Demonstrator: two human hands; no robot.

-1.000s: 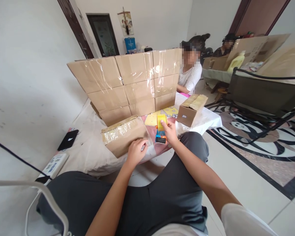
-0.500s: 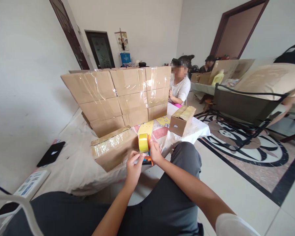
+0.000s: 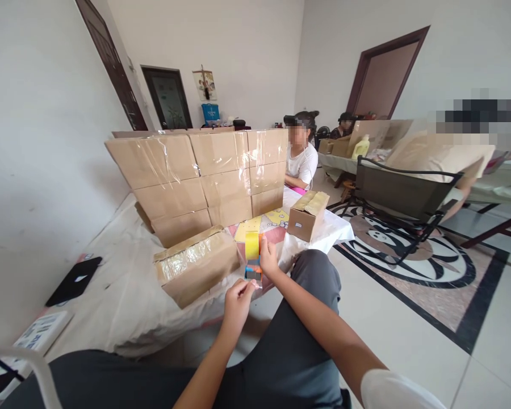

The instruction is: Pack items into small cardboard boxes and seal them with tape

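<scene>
My right hand (image 3: 269, 257) is closed around a tape dispenser (image 3: 254, 271) with orange and blue parts, held over the table's near edge. A yellow-cored tape roll (image 3: 252, 245) sits on the dispenser's upper part. Just below, my left hand (image 3: 238, 295) pinches a strip of clear tape (image 3: 254, 283) that comes off the dispenser's lower end. To the left lies a long cardboard box (image 3: 200, 264) with shiny tape along its top. A smaller taped box (image 3: 307, 217) stands at the table's right corner.
Stacked cardboard boxes (image 3: 204, 176) wrapped in clear film stand at the back of the cloth-covered table (image 3: 111, 307). A black device (image 3: 74, 279) lies at left. One person (image 3: 302, 162) sits behind the boxes; another sits in a folding chair (image 3: 402, 187) at right.
My left hand has moved down, away from the dispenser, drawing the tape strip out. The dispenser, in my right hand, now stands more upright. The camera view has turned slightly right.
</scene>
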